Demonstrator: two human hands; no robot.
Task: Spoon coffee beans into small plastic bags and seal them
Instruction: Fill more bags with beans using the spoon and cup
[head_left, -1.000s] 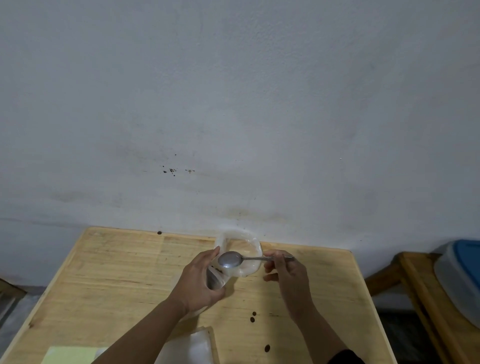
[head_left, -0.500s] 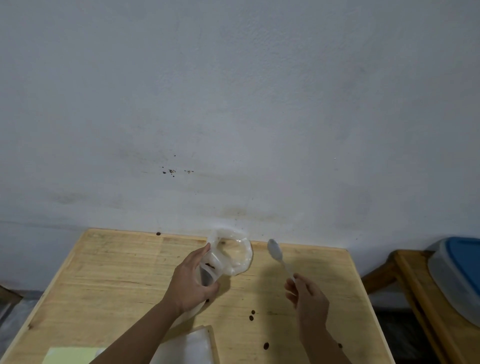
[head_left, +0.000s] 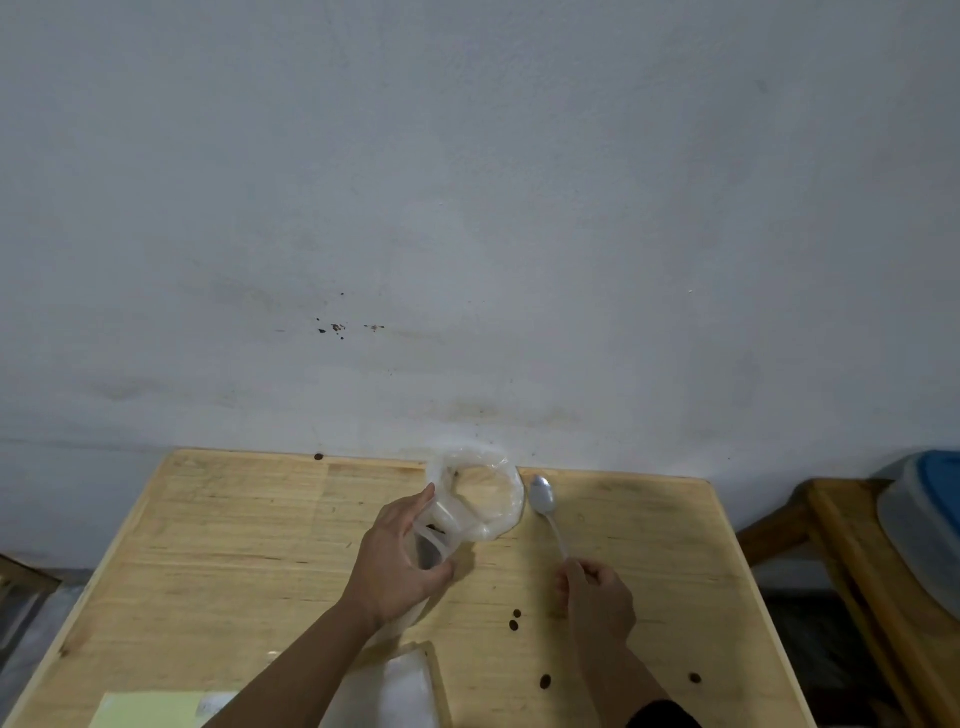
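My left hand (head_left: 402, 564) grips a small clear plastic bag (head_left: 480, 493) near the table's far edge; its round mouth is spread wide and faces up, and a few dark beans show inside by my fingers. My right hand (head_left: 597, 597) pinches the end of a metal spoon (head_left: 544, 501) by its handle. The spoon's bowl looks empty and lies low over the table just right of the bag's mouth. Several loose coffee beans (head_left: 515, 621) lie on the wood between my hands and nearer to me.
The wooden table (head_left: 234, 545) stands against a grey wall. A stack of clear bags (head_left: 400, 686) and a pale green sheet (head_left: 150, 709) lie at the near edge. A wooden bench (head_left: 852, 545) with a blue-lidded container (head_left: 930, 509) stands to the right.
The spoon was over the bag's mouth one second ago. My right hand has drawn it out to the right and lowered it beside the bag. My left hand kept hold of the bag.
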